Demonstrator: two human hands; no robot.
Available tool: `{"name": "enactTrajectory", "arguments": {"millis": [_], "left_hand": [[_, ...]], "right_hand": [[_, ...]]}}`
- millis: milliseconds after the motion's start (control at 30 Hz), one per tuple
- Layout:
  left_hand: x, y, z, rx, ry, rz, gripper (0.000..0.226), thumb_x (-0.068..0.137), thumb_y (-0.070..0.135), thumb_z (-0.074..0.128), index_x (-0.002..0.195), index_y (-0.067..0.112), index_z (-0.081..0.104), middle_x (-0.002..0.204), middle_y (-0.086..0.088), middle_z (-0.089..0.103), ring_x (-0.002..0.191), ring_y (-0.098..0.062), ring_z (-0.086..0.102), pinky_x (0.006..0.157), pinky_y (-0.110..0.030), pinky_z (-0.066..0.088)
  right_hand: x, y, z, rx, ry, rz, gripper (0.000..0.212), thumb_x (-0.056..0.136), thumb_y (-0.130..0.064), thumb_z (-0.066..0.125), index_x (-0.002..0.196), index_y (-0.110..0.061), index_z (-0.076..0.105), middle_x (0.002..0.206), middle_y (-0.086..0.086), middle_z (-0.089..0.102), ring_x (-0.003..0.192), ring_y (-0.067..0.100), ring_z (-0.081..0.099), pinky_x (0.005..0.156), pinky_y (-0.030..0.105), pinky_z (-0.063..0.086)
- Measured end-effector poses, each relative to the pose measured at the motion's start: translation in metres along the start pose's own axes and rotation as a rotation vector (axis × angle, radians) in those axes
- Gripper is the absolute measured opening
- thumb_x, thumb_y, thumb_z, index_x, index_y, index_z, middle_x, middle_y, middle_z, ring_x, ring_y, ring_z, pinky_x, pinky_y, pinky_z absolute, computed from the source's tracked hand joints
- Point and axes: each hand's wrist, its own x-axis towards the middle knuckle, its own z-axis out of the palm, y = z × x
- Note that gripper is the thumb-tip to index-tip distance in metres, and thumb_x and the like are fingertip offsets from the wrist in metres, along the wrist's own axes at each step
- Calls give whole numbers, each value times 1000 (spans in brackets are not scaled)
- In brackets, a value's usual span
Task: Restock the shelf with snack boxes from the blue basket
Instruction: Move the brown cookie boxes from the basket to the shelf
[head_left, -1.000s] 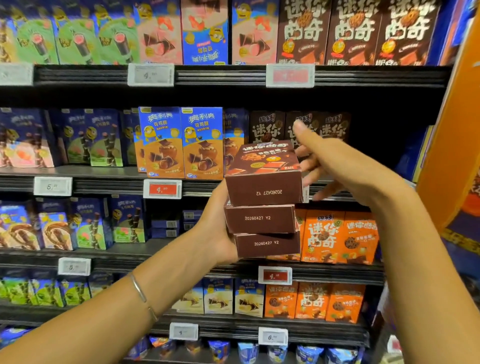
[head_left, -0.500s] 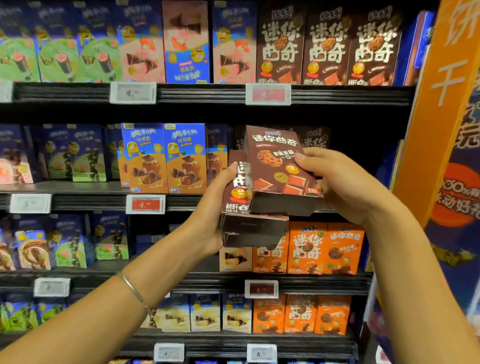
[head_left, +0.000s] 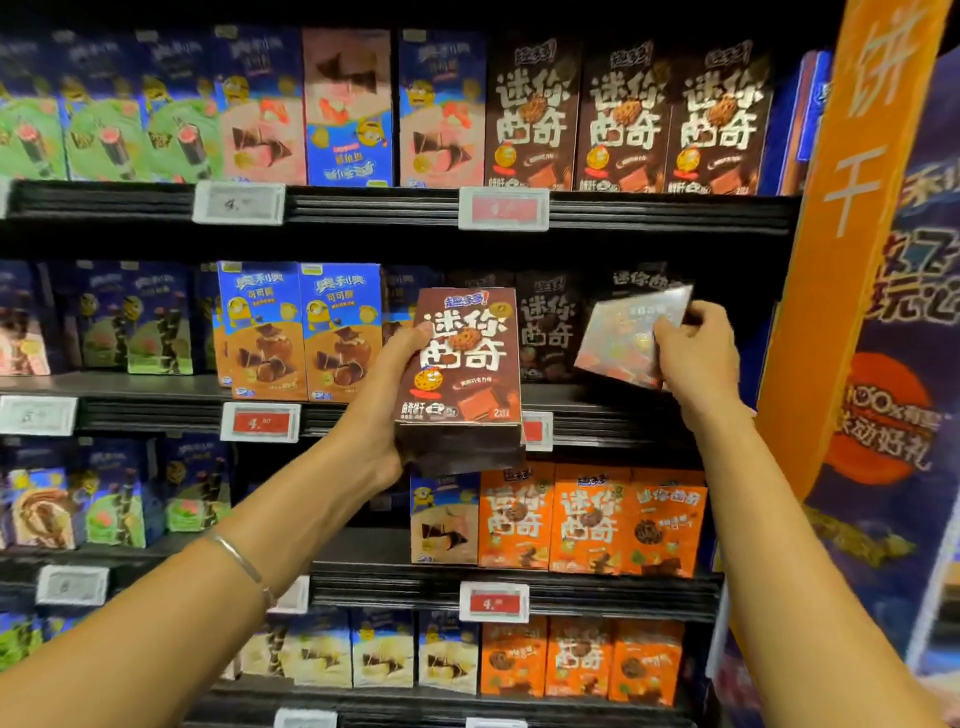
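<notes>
Head: left hand (head_left: 382, 415) and right hand (head_left: 698, 358) grip boxes (head_left: 467, 364).

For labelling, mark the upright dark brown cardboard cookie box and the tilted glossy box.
upright dark brown cardboard cookie box (head_left: 467, 358): head view, front face centre.
tilted glossy box (head_left: 618, 338): head view, front face.

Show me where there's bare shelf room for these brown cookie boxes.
Second shelf: the bare front strip before the set-back brown boxes, between the blue-and-orange boxes and the orange sign; the right hand holds a tilted box there. Third shelf: a dark gap left of the blue box beside the orange boxes. The top shelf is packed.
</notes>
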Motion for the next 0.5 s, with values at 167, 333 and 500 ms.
{"name": "enactTrajectory", "arguments": {"millis": [167, 333, 500], "left_hand": [[9, 0, 9, -20, 21, 54, 33, 94, 48, 70, 109, 18, 71, 93, -3, 82, 74, -18, 79, 59, -30, 62], [17, -2, 11, -19, 38, 79, 30, 95, 47, 68, 105, 19, 73, 96, -4, 82, 76, -18, 80, 61, -31, 63], [21, -6, 13, -32, 43, 103, 31, 96, 47, 67, 107, 19, 73, 98, -3, 82, 79, -19, 80, 64, -31, 64]], "right_hand": [[25, 21, 13, -150, -1, -16, 39, 95, -28, 59, 129, -11, 50, 125, 14, 61, 111, 36, 60, 85, 44, 51], [37, 26, 24, -142, -28, 50, 32, 95, -12, 54, 126, -4, 48, 128, 20, 58, 115, 39, 57, 92, 48, 51], [36, 28, 32, -210, -56, 49, 25, 92, -6, 58, 117, -2, 53, 122, 23, 60, 110, 41, 59, 77, 37, 42]]}}
